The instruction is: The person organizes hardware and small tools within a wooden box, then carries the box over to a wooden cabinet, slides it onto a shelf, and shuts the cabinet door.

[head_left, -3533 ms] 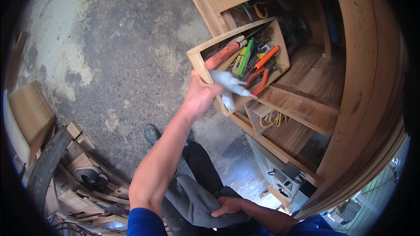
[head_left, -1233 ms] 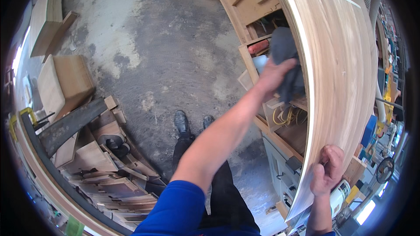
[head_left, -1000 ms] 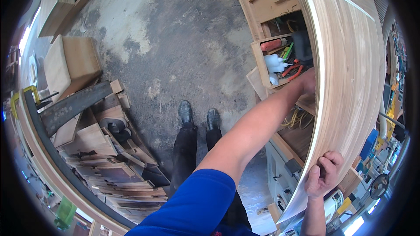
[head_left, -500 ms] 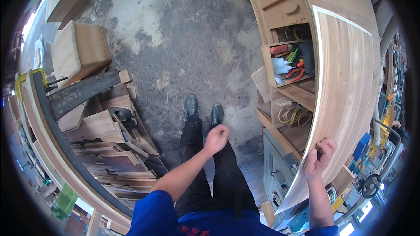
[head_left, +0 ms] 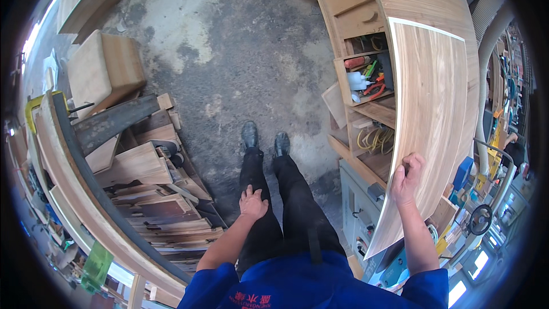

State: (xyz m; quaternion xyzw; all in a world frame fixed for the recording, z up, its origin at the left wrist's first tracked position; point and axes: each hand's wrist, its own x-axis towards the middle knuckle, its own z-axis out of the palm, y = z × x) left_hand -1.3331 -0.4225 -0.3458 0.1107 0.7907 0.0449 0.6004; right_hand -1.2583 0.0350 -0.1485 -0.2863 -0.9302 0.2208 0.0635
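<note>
A wood-grain panel (head_left: 432, 97) with a pale edge lies on top of the wooden workbench on my right. My right hand (head_left: 406, 178) rests over the panel's near part, close to its left edge. Its fingers are curled in toward the thumb, and whatever they may hold is hidden. My left hand (head_left: 253, 202) hangs in front of my thigh, its fingers spread and holding nothing.
The open-sided workbench (head_left: 355, 11) holds pliers and white bottles in a compartment (head_left: 366, 80), with a coiled yellow cord (head_left: 374, 139) below. Stacked wood offcuts (head_left: 151, 206) and a curved wooden piece (head_left: 86, 194) stand on my left. A wooden block (head_left: 106, 71) sits beyond them.
My left hand has dropped back toward my thigh and gone from a closed fist to spread fingers. My right hand, still curled over the panel, has shifted slightly farther away. The view has turned a little.
</note>
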